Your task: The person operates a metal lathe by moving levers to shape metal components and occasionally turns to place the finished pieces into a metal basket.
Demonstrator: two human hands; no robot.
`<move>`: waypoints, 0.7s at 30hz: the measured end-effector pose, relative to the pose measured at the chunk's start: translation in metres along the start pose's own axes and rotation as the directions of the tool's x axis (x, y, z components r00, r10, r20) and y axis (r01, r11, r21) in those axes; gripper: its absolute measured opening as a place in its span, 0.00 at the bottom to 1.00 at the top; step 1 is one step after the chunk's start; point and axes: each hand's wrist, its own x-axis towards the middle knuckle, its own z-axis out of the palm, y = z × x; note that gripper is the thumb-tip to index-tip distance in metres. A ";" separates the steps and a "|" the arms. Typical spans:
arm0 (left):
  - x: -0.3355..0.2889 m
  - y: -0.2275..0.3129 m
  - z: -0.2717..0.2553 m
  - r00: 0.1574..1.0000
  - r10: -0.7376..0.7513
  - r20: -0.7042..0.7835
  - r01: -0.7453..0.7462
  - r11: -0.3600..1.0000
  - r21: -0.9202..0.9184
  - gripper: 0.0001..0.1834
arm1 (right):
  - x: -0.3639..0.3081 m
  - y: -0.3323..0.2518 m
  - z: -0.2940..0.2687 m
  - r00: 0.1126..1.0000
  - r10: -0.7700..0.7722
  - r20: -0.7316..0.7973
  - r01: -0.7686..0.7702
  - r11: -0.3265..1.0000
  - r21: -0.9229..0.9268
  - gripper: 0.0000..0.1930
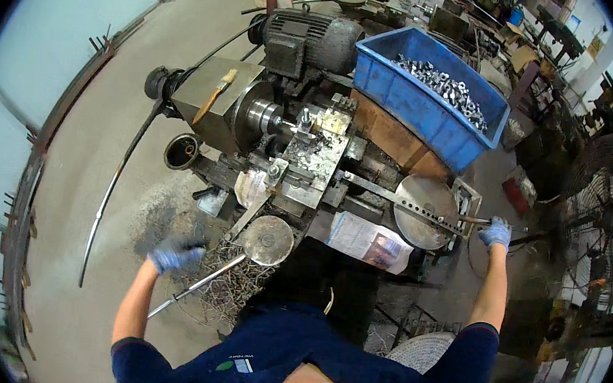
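My right hand, in a blue-grey glove, is closed around the rod-like handle at the end of a perforated metal bar on a small lathe. My left hand, gloved alike, hangs in the air at the left with fingers stretched out and holds nothing. Closest to it is a long metal rod, which slopes down from a round disc at the lathe's front. Between the hands are the lathe's chuck and its oily cross slide, strewn with dark chips.
A blue crate of small metal parts stands behind the slide. A brush lies on the headstock; a motor sits behind. Metal scraps cover the floor below. At the right stands a fan.
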 end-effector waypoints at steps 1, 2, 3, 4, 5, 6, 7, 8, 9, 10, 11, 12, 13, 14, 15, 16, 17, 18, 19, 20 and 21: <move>-0.004 0.000 0.009 0.996 0.085 0.032 -0.084 0.996 -0.015 0.24 | -0.004 0.007 0.004 0.999 0.013 -0.031 -0.012 0.999 0.032 0.27; -0.007 0.018 0.017 0.991 0.099 0.092 -0.102 0.994 0.032 0.24 | -0.012 0.013 0.008 0.998 0.031 -0.059 -0.027 0.998 0.058 0.25; -0.014 0.032 0.023 0.982 0.107 0.153 -0.120 0.990 0.077 0.25 | -0.021 0.017 0.013 0.998 0.059 -0.038 -0.056 0.996 0.063 0.24; -0.009 0.004 0.045 0.989 0.073 0.129 -0.095 0.981 0.172 0.22 | -0.032 0.020 0.018 0.996 0.089 -0.016 -0.087 0.994 0.067 0.23; -0.006 -0.007 0.058 0.989 0.037 0.140 -0.061 0.983 0.174 0.21 | -0.044 0.025 0.023 0.993 0.119 0.004 -0.119 0.991 0.065 0.21; -0.001 -0.009 0.068 0.989 0.004 0.146 -0.031 0.984 0.177 0.20 | -0.061 0.029 0.031 0.990 0.087 -0.106 -0.080 0.994 0.071 0.20; 0.002 -0.011 0.075 0.988 -0.028 0.153 0.000 0.984 0.180 0.19 | -0.079 0.031 0.039 0.990 0.112 -0.082 -0.105 0.990 0.094 0.19; 0.002 0.002 0.072 0.994 -0.002 0.112 -0.022 0.977 0.213 0.17 | -0.098 0.029 0.040 0.988 0.140 -0.064 -0.132 0.985 0.111 0.19; 0.000 0.008 0.070 0.996 0.015 0.093 -0.037 0.969 0.245 0.17 | -0.116 0.026 0.041 0.985 0.164 -0.047 -0.157 0.979 0.131 0.20; 0.001 0.012 0.068 0.997 0.036 0.075 -0.056 0.959 0.276 0.17 | -0.136 0.026 0.051 0.978 0.193 -0.075 -0.178 0.969 0.171 0.20; 0.001 0.015 0.068 0.997 0.054 0.057 -0.069 0.949 0.306 0.17 | -0.154 0.022 0.059 0.971 0.218 -0.102 -0.194 0.958 0.210 0.21; -0.001 0.018 0.068 0.997 0.051 0.058 -0.065 0.960 0.272 0.17 | -0.172 0.012 0.056 0.960 0.252 -0.118 -0.221 0.948 0.230 0.21; -0.002 0.022 0.068 0.997 0.049 0.060 -0.062 0.969 0.237 0.16 | -0.185 0.002 0.052 0.948 0.288 -0.133 -0.249 0.936 0.250 0.21; -0.003 0.024 0.066 0.996 0.047 0.070 -0.061 0.976 0.207 0.16 | -0.192 -0.004 0.052 0.937 0.350 -0.019 -0.338 0.917 0.214 0.22; -0.002 0.024 0.065 0.996 0.045 0.080 -0.058 0.983 0.177 0.16 | -0.198 -0.008 0.050 0.933 0.360 -0.011 -0.349 0.909 0.228 0.22; 0.002 0.016 0.068 0.996 0.022 0.083 -0.036 0.983 0.180 0.16 | -0.204 -0.011 0.047 0.929 0.371 -0.003 -0.359 0.902 0.241 0.23; 0.004 0.005 0.072 0.996 0.037 0.081 -0.050 0.984 0.171 0.16 | -0.209 -0.017 0.042 0.927 0.376 0.007 -0.365 0.894 0.258 0.23; 0.005 -0.005 0.074 0.995 0.052 0.083 -0.065 0.985 0.159 0.16 | -0.214 -0.023 0.034 0.915 0.399 0.065 -0.402 0.879 0.256 0.23; 0.006 -0.014 0.077 0.994 0.067 0.085 -0.079 0.986 0.148 0.16 | -0.216 -0.026 0.035 0.915 0.400 0.041 -0.396 0.878 0.268 0.23; 0.008 -0.008 0.075 0.993 0.081 0.090 -0.095 0.982 0.163 0.16 | -0.218 -0.027 0.036 0.914 0.405 0.012 -0.392 0.877 0.279 0.23; 0.008 -0.002 0.073 0.991 0.094 0.093 -0.110 0.978 0.179 0.16 | -0.219 -0.027 0.038 0.913 0.408 -0.017 -0.386 0.876 0.289 0.23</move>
